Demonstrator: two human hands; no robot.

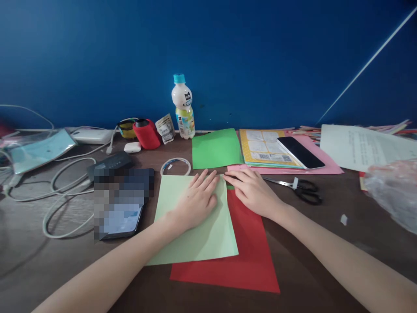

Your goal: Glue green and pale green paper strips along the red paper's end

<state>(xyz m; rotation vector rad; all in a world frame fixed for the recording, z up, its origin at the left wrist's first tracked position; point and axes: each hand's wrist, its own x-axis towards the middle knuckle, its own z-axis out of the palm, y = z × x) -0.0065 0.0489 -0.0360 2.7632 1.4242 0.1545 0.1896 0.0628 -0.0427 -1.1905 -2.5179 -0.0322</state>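
Observation:
A pale green sheet of paper (195, 243) lies on the dark table, overlapping a red sheet (252, 252). Along the pale sheet's right edge runs a narrow darker green strip. My left hand (197, 202) rests flat on the pale sheet, fingers spread towards its far edge. At that sheet's far right corner, my right hand (252, 189) lies with its fingers stretched out to the left, fingertips touching the edge. A bit of green shows beneath the right fingers. Just right of this hand are black-handled scissors (306, 191), partly hidden by it.
Behind the hands lie a bright green sheet (216, 150), a yellow packet (260, 150) and a phone (301, 152). A bottle (183, 108) stands against the blue wall. Left are another phone (127, 213) and cables (54, 213); right, crumpled clear plastic (395, 193).

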